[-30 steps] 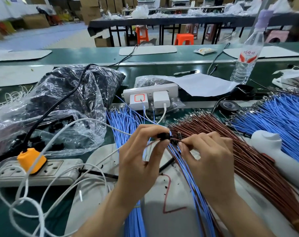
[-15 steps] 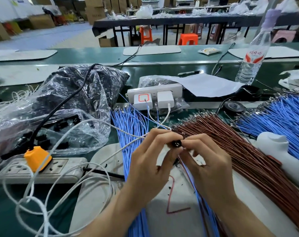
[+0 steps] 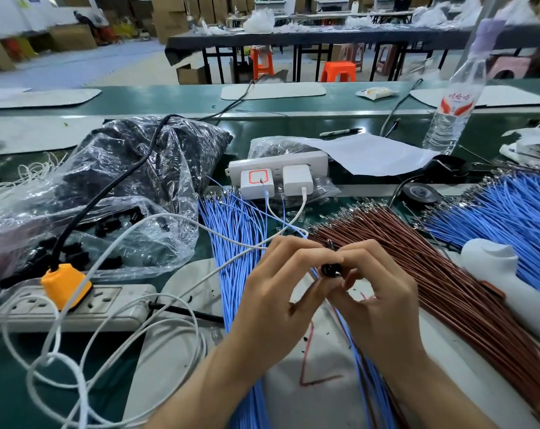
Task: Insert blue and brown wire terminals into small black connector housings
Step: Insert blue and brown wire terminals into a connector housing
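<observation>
My left hand [image 3: 275, 298] and my right hand [image 3: 383, 305] meet fingertip to fingertip at mid-table. Between them sits a small black connector housing [image 3: 330, 269], pinched from both sides. Blue and brown wires run from it down under my right palm. A metal terminal tip [image 3: 329, 243] sticks up just above the fingers. A fan of brown wires [image 3: 417, 267] lies to the right, blue wires [image 3: 231, 230] to the left, and another blue bundle [image 3: 510, 218] lies far right. More black housings [image 3: 108, 226] lie in a clear plastic bag at left.
A white power strip with an orange plug [image 3: 65, 286] and looping white cables [image 3: 108, 335] lie at left. A second strip with chargers [image 3: 278, 171] stands behind. A water bottle [image 3: 454, 103], paper sheet [image 3: 370, 153], tape roll [image 3: 420, 193] and white tool [image 3: 503, 274] sit right.
My hands have closed together over the housing and turned it, so its round end now faces the camera. The view has shifted slightly.
</observation>
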{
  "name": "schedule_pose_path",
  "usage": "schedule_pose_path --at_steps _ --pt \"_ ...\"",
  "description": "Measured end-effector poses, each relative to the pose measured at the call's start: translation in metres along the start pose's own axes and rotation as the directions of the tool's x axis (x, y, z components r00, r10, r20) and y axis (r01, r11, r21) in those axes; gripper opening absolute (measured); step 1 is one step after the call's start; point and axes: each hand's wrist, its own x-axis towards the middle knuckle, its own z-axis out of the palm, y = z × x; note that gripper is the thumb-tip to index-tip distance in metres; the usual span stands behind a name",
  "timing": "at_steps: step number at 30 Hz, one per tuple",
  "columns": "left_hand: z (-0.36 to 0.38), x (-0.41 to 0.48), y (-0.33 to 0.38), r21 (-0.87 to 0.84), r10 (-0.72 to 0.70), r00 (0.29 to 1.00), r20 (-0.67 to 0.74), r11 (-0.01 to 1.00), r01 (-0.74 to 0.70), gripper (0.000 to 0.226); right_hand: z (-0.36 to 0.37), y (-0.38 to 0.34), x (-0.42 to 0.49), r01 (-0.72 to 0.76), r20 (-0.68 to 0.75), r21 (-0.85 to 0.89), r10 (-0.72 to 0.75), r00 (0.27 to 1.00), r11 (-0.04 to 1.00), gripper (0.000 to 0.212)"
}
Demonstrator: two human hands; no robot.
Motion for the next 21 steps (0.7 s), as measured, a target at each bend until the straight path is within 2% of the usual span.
schedule_pose_path --at_steps 4,7,11,18,21 --pt "0.0001 -0.0019 -0.0015 0.006 -0.017 1.000 0.002 1.000 0.017 0.018 0.0025 0.0035 -0.0015 -0.059 0.075 -0.016 0.060 0.995 0.998 0.013" --pt "0.0006 -0.0024 -0.0014 0.007 -0.039 0.999 0.018 0.999 0.039 0.017 0.0032 0.0067 -0.0020 -0.098 0.107 -0.024 0.100 0.989 0.995 0.021" --pt "0.0008 -0.0011 -0.0012 0.006 -0.050 0.999 0.010 0.999 0.050 0.016 0.0042 0.0032 -0.0014 -0.064 0.112 0.028 0.061 0.992 0.998 0.003" --pt "0.0015 -0.0015 -0.0017 0.012 -0.050 0.999 0.020 0.999 0.050 0.015 0.0029 0.0028 -0.0025 -0.086 0.103 0.031 0.082 0.991 0.996 0.018" --pt "0.0016 -0.0021 -0.0028 0.006 -0.053 0.998 0.025 0.999 0.053 0.016 0.0029 0.0030 -0.0031 -0.103 0.122 0.028 0.099 0.988 0.994 0.017"
